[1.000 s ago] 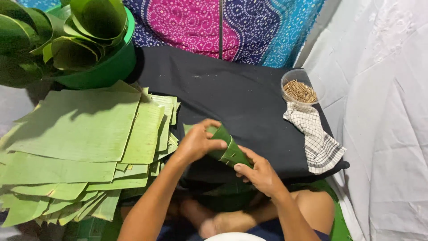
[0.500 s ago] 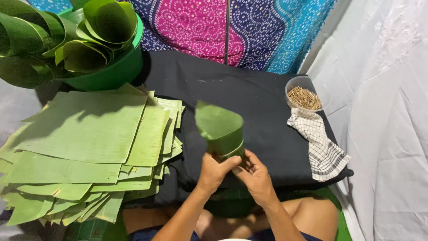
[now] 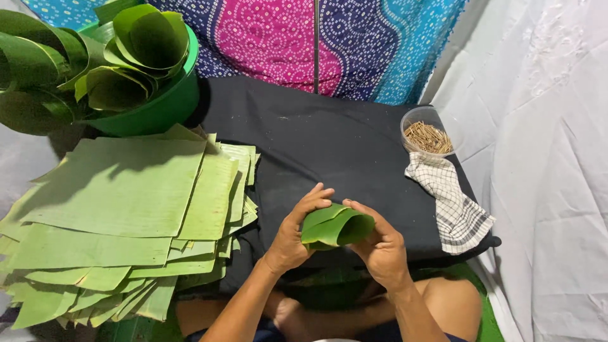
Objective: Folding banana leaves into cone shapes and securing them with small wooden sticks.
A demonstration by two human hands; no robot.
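Observation:
Both my hands hold a green banana leaf rolled into a cone (image 3: 334, 227) just above the near edge of the black cloth (image 3: 329, 145). My left hand (image 3: 296, 233) grips the cone's left side, fingers curled over its top. Against the right side, my right hand (image 3: 381, 244) cups the cone's open mouth. The cone lies roughly on its side, its opening facing right.
A stack of flat cut banana leaves (image 3: 120, 221) lies at the left. A green bowl (image 3: 149, 107) with several rolled leaf cones stands at the back left. A clear cup of small sticks (image 3: 428, 134) and a checked cloth (image 3: 453, 202) sit at the right. White fabric hangs on the right.
The leaf cone stood upright and raised half a second ago; now it is lowered and tipped sideways between both hands.

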